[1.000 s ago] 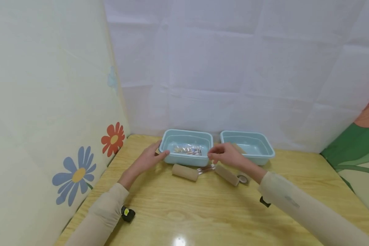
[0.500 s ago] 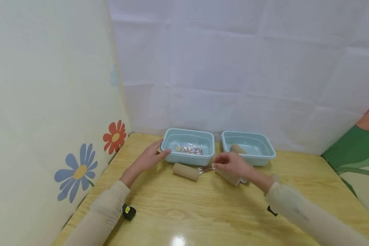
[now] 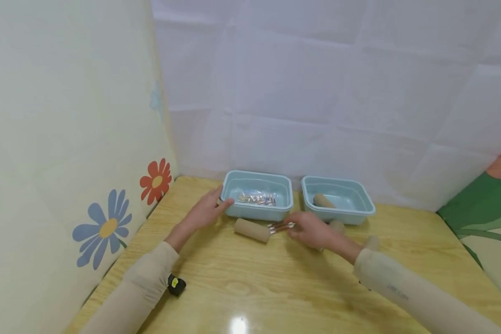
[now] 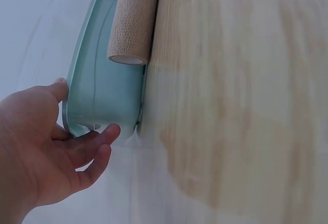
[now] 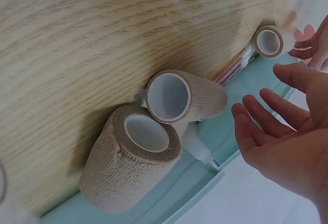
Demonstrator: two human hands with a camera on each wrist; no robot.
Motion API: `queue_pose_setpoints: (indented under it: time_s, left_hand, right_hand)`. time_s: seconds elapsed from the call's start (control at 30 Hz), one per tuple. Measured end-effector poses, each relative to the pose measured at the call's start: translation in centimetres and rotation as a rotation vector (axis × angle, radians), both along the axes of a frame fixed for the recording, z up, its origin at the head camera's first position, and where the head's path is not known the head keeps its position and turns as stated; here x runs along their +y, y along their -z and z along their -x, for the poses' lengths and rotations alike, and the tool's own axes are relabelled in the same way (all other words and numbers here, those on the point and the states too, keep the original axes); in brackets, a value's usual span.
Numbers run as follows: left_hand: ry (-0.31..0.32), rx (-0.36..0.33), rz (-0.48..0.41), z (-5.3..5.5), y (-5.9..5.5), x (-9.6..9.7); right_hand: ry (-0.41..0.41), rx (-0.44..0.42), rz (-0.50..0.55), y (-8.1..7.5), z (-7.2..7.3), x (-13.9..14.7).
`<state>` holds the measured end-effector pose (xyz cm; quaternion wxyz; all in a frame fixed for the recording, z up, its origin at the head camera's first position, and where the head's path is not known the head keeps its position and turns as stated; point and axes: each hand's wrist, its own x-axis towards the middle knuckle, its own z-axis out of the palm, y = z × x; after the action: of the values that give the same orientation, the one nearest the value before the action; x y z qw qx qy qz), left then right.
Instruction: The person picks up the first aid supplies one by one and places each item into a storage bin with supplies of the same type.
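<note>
In the head view my left hand (image 3: 202,213) holds the left end of a light-blue plastic basin (image 3: 256,214). The left wrist view shows the thumb on the basin's rim and the fingers curled at its outer end. A clear packet of cotton swabs (image 3: 256,199) lies inside. Before the basin rest a tan bandage roll (image 3: 252,230) and a small packet of swabs (image 3: 279,227). My right hand (image 3: 311,230) hovers beside that packet's right end. Seen from the right wrist, its fingers are loosely spread, holding nothing, near another bandage roll (image 5: 207,98).
A second blue basin (image 3: 350,217) stands to the right with a tan roll (image 3: 323,201) in it. Further rolls, one close (image 5: 128,167) in the right wrist view, lie before it, partly hidden by the right arm. White cloth (image 3: 259,93) hangs behind the table (image 3: 242,287).
My right hand has come down from the left basin's front right corner to the swab packet on the table. It now covers the roll lying there. The left hand stays at the basin.
</note>
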<state>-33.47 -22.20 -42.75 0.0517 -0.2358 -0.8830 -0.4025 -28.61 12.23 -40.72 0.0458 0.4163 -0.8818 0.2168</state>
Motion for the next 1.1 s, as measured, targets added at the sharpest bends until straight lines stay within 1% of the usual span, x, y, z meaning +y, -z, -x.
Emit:
queue_pose_setpoints:
  time_s: [0.13, 0.2, 0.27, 0.4, 0.53, 0.67, 0.77, 0.9, 1.1]
  left_hand:
    - [-0.046, -0.003, 0.035, -0.2, 0.1, 0.3]
    - [-0.062, -0.008, 0.041, -0.4, 0.0, 0.3]
    - [-0.073, -0.014, 0.047, -0.5, -0.1, 0.3]
    - [-0.082, -0.021, 0.042, -0.6, -0.1, 0.2]
    - [-0.079, -0.022, 0.041, -0.5, 0.1, 0.4]
    - [-0.073, -0.019, 0.032, -0.5, 0.0, 0.6]
    - [-0.069, -0.019, 0.027, -0.6, 0.0, 0.7]
    - [-0.069, -0.023, 0.033, -0.7, 0.2, 0.6]
    - [-0.073, -0.028, 0.030, -0.9, -0.1, 0.6]
  right_hand:
    - [-0.047, -0.044, -0.017, 0.2, 0.3, -0.4]
    - [-0.047, -0.038, -0.039, 0.3, 0.5, -0.7]
    - [-0.027, -0.026, -0.067, 0.6, 0.7, -1.0]
    - [-0.006, -0.005, -0.107, 1.0, 1.1, -1.4]
    - [0.006, 0.046, -0.134, 1.3, 1.1, -1.5]
    - [0.020, 0.098, -0.154, 1.7, 1.1, -1.5]
    - [0.018, 0.125, -0.156, 1.9, 1.1, -1.5]
    - [0.017, 0.141, -0.155, 2.0, 1.0, -1.6]
    - [0.010, 0.172, -0.139, 2.3, 1.2, -1.6]
